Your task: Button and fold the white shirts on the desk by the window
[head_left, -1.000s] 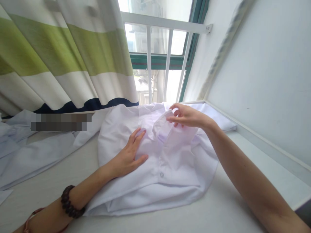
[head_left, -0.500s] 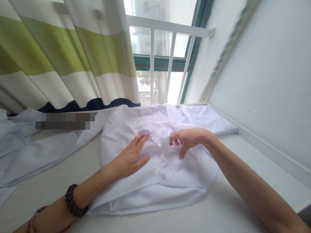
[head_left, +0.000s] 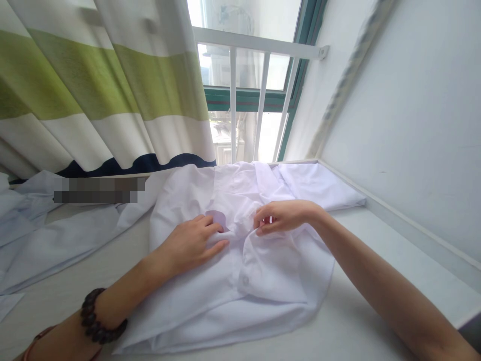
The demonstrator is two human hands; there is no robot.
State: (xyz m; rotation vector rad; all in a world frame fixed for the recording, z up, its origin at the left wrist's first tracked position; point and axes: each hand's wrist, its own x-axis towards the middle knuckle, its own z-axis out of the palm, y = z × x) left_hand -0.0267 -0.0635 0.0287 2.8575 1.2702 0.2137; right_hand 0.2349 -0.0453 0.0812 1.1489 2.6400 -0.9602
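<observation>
A white shirt point(head_left: 195, 296) with buttons lies spread on the pale surface, its front edges partly folded over. My left hand point(head_left: 193, 240) rests flat on the left part of the shirt, palm down, fingers apart, beside a small lilac-tinted gap in the cloth. The right hand point(head_left: 272, 218) pinches the shirt's front edge between thumb and fingers, lifting a flap a little. Below that hand a button point(head_left: 245, 281) shows near the flap's edge.
Folded white cloth point(head_left: 319, 185) lies at the back right corner. More white garments point(head_left: 71, 235) are at the left. Behind stand a green and white curtain point(head_left: 161, 82), a white railing point(head_left: 259, 41) and a window. A wall point(head_left: 421, 130) rises on the right.
My right thumb has closed toward the fingers and now grips the shirt edge, raising the flap. My left hand has shifted slightly left and down, and the shirt's lower part has moved toward me.
</observation>
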